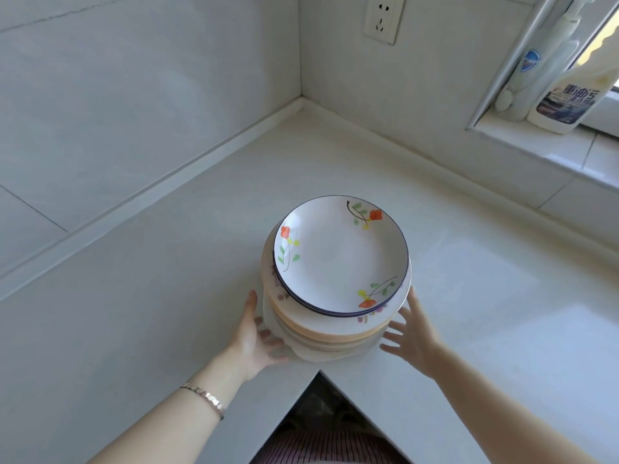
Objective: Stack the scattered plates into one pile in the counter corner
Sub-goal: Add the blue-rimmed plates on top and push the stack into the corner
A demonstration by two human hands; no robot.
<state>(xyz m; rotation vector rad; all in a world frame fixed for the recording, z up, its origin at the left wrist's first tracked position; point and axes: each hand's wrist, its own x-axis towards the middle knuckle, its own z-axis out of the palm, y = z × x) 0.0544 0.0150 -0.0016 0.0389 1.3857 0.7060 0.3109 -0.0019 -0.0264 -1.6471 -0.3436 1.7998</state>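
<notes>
A pile of several plates [338,256] stands on the white counter [160,296], close to its notched front edge. The top plate is white with a dark blue rim and orange flowers; peach and white plates lie under it, slightly offset. My left hand [258,339] cups the pile's lower left side, thumb up beside it and fingers against the lowest plate. My right hand [415,336] is at the pile's lower right with fingers spread, the thumb near a plate's edge; I cannot tell if it touches.
The counter's back corner [301,102], where two tiled walls meet, lies beyond the pile. A wall socket [383,18] sits above it. Two cleaner bottles [566,95] stand on the window sill at the upper right. The counter's inner front corner [318,371] is just below the pile.
</notes>
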